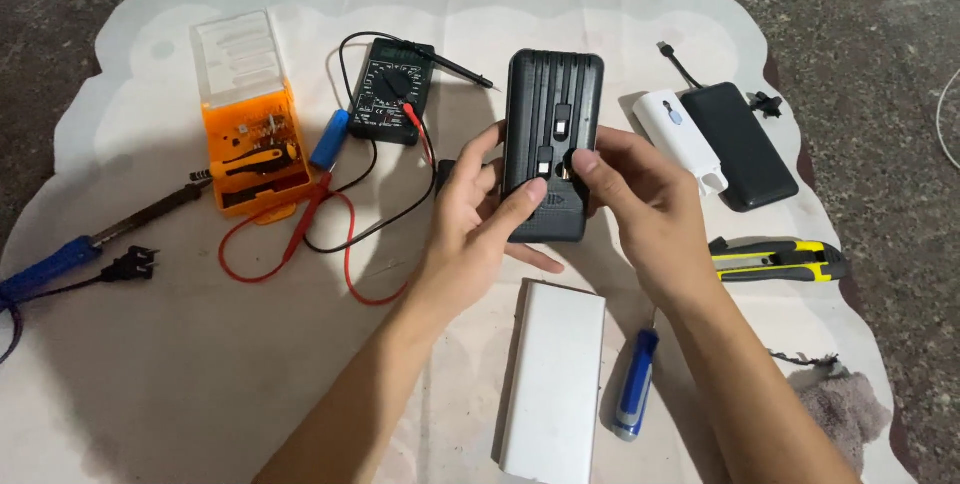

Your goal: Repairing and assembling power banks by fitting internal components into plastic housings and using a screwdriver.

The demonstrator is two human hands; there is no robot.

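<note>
Head cam shows a black power bank (553, 144) held up over the middle of the white mat (200, 364), left hand (480, 219) gripping its lower left side and right hand (640, 204) pinching a small cable end on its face. Just below lies a white power bank (553, 384) beside a blue screwdriver (635, 384), with a multimeter (392, 91) toward the far edge.

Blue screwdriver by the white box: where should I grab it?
Take the screwdriver by its fat blue handle, coming from above on its right side. It lies flat beside the white box, so the box blocks the left, and the thin metal shaft gives little to hold.
</note>
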